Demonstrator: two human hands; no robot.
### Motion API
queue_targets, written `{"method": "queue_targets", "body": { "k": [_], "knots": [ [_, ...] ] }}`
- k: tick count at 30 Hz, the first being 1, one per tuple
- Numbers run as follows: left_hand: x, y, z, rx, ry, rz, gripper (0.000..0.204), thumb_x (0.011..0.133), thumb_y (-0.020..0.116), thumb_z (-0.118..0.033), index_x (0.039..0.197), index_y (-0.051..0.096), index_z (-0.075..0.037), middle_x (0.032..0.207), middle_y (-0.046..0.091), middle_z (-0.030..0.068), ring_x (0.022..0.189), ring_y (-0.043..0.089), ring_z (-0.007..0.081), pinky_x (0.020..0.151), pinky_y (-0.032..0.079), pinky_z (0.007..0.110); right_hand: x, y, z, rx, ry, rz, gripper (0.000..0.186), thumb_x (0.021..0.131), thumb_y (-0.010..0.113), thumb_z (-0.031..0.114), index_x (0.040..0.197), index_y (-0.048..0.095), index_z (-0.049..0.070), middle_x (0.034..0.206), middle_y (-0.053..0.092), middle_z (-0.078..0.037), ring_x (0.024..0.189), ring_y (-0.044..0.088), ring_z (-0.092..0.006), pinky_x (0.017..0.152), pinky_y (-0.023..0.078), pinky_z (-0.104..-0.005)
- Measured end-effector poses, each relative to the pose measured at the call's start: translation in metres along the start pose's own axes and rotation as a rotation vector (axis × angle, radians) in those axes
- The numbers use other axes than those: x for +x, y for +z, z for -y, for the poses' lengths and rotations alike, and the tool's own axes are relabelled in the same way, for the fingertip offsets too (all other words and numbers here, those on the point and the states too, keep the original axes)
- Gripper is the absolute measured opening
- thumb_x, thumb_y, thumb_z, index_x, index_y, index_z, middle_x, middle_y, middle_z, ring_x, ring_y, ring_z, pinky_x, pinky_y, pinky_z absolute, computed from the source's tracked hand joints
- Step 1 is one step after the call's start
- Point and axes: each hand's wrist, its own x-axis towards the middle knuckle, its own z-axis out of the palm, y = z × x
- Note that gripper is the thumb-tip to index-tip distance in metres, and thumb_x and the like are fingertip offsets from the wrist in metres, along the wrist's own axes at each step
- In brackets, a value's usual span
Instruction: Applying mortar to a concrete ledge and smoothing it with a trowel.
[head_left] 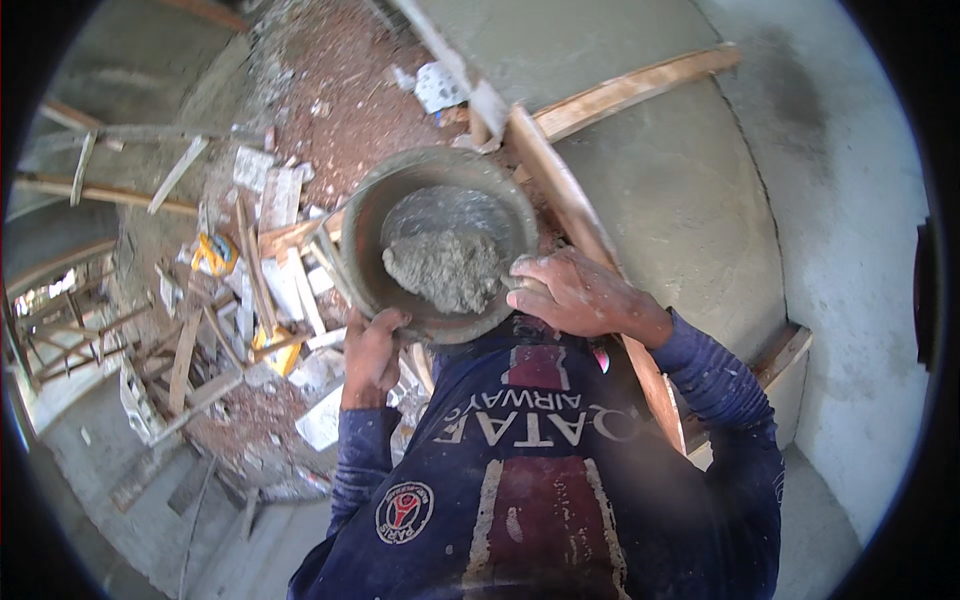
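Observation:
A round, mortar-stained bucket [362, 217] is in the middle of the head view, holding a lump of wet grey mortar [447, 268] with a wet sheen behind it. My left hand [371, 355] grips the bucket's lower left side, its fingers partly hidden by the bucket. On the opposite side, my right hand [575, 293] is closed on the bucket's right edge, close beside an upright wooden board [560, 185]. Both forearms are in dark blue sleeves, and my dark shirt fills the lower middle.
Scattered boards [183, 362], white scraps and yellow objects [215, 253] lie on reddish rubble at the left. At the right, grey concrete [690, 200] has a timber [630, 90] across it and a pale wall [850, 300] beside it. Wooden framing [75, 330] stands at the far left.

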Motion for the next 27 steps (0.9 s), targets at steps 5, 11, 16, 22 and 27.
{"method": "queue_targets", "body": {
  "k": [5,11,16,22,27],
  "knots": [
    [-0.013,0.015,-0.011,-0.045,-0.051,-0.003,0.034,0.081,0.054,0.001,0.114,0.047,0.000,0.095,0.060,0.0119,0.077,0.062,0.0241,0.060,0.058,0.038,-0.052,-0.050,0.020,0.213,0.253,-0.050,0.036,0.087,0.059,0.032,0.100,0.062,-0.002,0.101,0.064,-0.022,0.093,0.061,-0.0391,0.084,0.047,-0.0430],
    [0.009,-0.006,0.017,-0.033,-0.080,0.021,0.042,0.074,0.046,0.006,0.115,0.049,-0.003,0.091,0.060,0.0086,0.076,0.060,0.0229,0.067,0.057,0.041,-0.154,-0.097,0.009,0.205,0.461,-0.262,0.053,0.089,0.055,0.046,0.112,0.061,-0.001,0.092,0.065,-0.020,0.087,0.063,-0.0342,0.086,0.044,-0.0425],
    [0.009,-0.009,0.041,-0.038,-0.187,0.055,0.036,0.075,0.046,0.006,0.109,0.050,0.000,0.090,0.059,0.0109,0.079,0.062,0.0257,0.069,0.057,0.049,-0.236,-0.128,-0.038,-0.044,0.869,-0.419,0.056,0.089,0.056,0.048,0.114,0.060,-0.001,0.091,0.065,-0.022,0.085,0.063,-0.0298,0.087,0.045,-0.0379],
    [0.002,-0.009,0.065,-0.088,-0.227,0.048,0.024,0.075,0.047,0.005,0.098,0.053,0.003,0.088,0.059,0.0110,0.085,0.061,0.0268,0.075,0.056,0.050,-0.273,-0.096,-0.166,-0.463,1.162,-0.562,0.043,0.088,0.059,0.031,0.119,0.057,0.002,0.107,0.063,-0.025,0.105,0.059,-0.0368,0.089,0.047,-0.0439],
    [-0.005,-0.035,0.084,-0.180,-0.161,-0.031,0.034,0.075,0.047,0.006,0.109,0.052,0.006,0.098,0.060,0.0130,0.091,0.060,0.0273,0.083,0.054,0.049,-0.280,-0.102,-0.158,-0.648,1.065,-0.816,0.044,0.090,0.055,0.034,0.121,0.055,0.003,0.114,0.059,-0.025,0.103,0.060,-0.0393,0.090,0.047,-0.0459]
  ]
}}
